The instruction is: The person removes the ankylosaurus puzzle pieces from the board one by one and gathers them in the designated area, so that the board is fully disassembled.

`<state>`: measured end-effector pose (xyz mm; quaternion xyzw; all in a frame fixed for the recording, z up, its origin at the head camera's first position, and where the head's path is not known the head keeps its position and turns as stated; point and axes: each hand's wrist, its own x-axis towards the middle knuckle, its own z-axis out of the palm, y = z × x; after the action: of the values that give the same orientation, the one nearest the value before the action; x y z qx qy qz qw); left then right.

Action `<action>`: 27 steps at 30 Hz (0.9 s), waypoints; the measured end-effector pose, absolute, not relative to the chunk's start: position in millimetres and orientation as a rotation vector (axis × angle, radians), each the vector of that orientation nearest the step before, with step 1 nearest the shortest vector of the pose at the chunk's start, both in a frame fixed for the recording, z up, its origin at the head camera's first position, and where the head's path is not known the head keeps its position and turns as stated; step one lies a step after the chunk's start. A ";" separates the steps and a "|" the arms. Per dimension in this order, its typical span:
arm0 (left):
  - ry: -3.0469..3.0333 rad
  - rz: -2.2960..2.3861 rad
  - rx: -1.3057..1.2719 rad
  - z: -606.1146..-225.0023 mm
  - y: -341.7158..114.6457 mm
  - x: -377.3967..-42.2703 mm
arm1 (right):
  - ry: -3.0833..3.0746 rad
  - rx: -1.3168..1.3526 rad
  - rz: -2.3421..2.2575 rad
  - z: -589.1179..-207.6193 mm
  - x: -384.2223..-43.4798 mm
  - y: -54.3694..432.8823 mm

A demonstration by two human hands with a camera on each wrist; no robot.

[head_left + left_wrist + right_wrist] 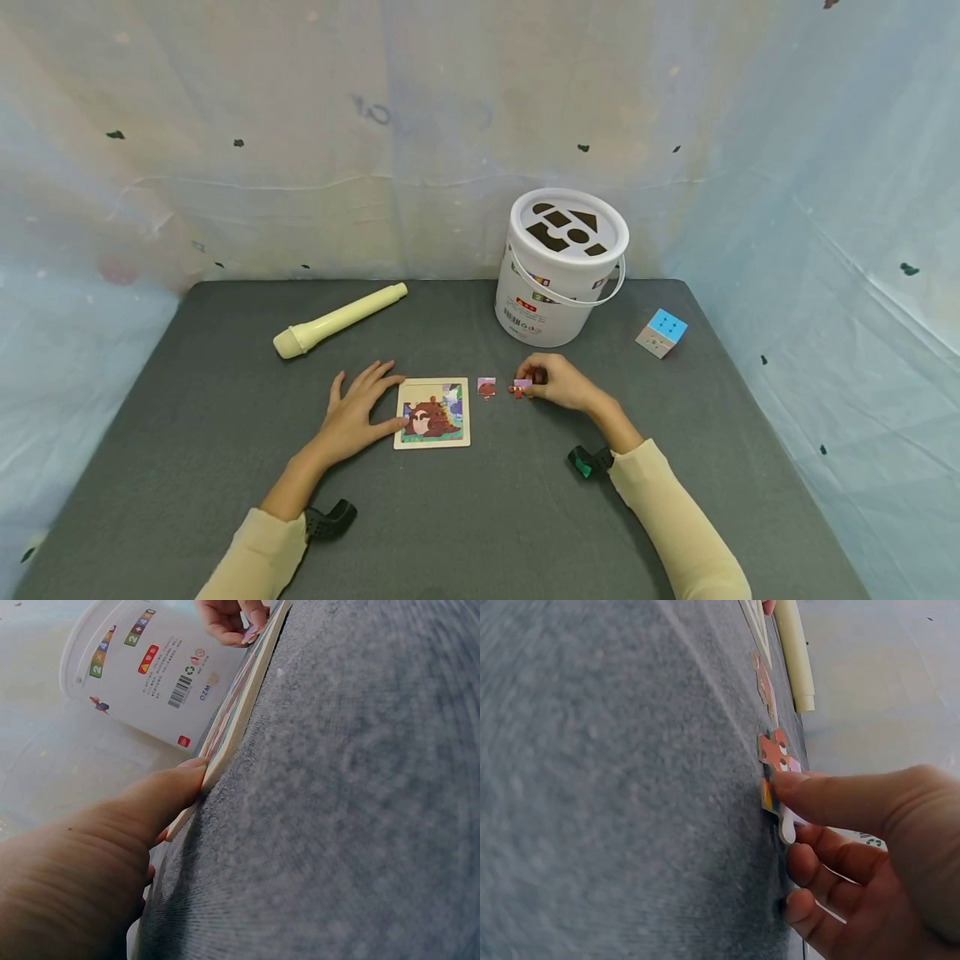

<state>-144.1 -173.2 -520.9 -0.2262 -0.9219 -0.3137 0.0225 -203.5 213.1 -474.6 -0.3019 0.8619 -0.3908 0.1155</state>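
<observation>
Pale, mottled sheeting (300, 108) rises behind a dark grey worktop (480, 517). Fingers spread, the left hand (355, 421) rests its open grip along the left side of a square, pale-wood puzzle tray (432, 445). Right of it lies a flat, purple-and-red puzzle piece (487, 387); farther right, the right hand's (562, 385) grip pinches another small purple-and-red piece (522, 383).

Pale, creased sheeting (300, 225) dotted with small dark patches (116, 134) hangs behind a grey, cloth-textured tabletop (480, 533).
</observation>
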 end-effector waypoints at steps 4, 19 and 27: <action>-2.854 -0.967 -0.700 -521.6 -173.6 -144.8 | 2.554 -0.893 -1.138 -475.4 -202.7 213.5; -2.852 -0.965 -0.702 -520.9 -173.6 -144.3 | 2.620 -0.885 -1.102 -478.6 -201.9 209.9; -2.852 -0.965 -0.702 -520.4 -173.3 -143.9 | 2.638 -0.881 -1.090 -478.3 -201.0 208.5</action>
<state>-143.9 -173.3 -520.4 -0.2271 -0.9222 -0.3121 0.0248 -201.0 208.5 -478.3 -0.2941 0.8805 -0.3639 0.0768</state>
